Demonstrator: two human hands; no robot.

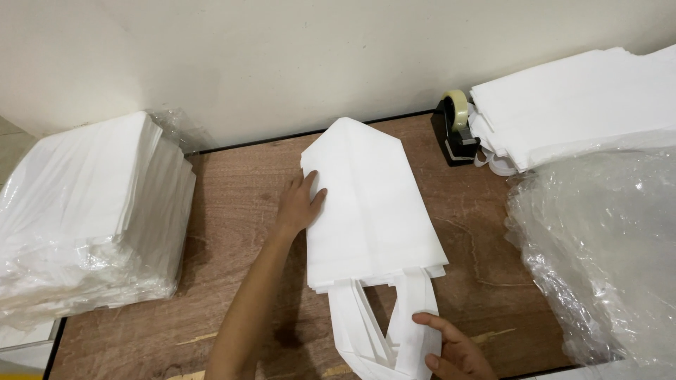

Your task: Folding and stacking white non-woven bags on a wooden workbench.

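A thin stack of white fabric bags (370,204) lies flat in the middle of a brown wooden table (232,211), its loop handles (394,331) pointing toward me. My left hand (301,203) rests flat against the stack's left edge, fingers spread on the top bag. At the bottom of the view, my right hand (454,352) grips the handles near their looped end.
A tall pile of white bags in clear plastic (91,211) sits at the left. At the right lie another white pile (577,105) and crumpled clear plastic (605,253). A black tape dispenser (454,130) stands by the cream wall (282,56).
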